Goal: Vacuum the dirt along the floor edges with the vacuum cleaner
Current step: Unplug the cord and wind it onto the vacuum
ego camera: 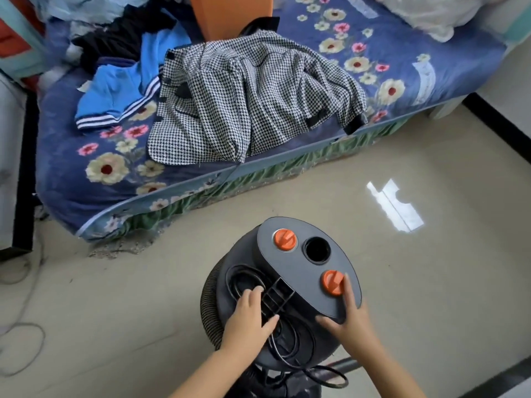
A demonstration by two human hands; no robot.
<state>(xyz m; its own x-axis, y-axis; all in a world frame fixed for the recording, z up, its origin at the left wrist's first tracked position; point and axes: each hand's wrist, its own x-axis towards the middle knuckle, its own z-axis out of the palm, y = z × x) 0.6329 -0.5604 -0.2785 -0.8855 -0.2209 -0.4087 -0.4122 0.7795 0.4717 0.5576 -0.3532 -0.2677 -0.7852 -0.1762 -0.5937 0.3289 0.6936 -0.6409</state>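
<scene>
Both hands (298, 317) on round black vacuum cleaner (309, 278)

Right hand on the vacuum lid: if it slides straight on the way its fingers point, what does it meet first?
Probably the near orange knob: the right hand lies flat on the vacuum cleaner lid, its fingertips already beside that knob. Whether they touch it is unclear.

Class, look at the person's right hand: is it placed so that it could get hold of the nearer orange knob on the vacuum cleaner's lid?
Probably yes. The right hand already rests on the lid, its fingers beside the nearer orange knob, and nothing lies between them.
</scene>
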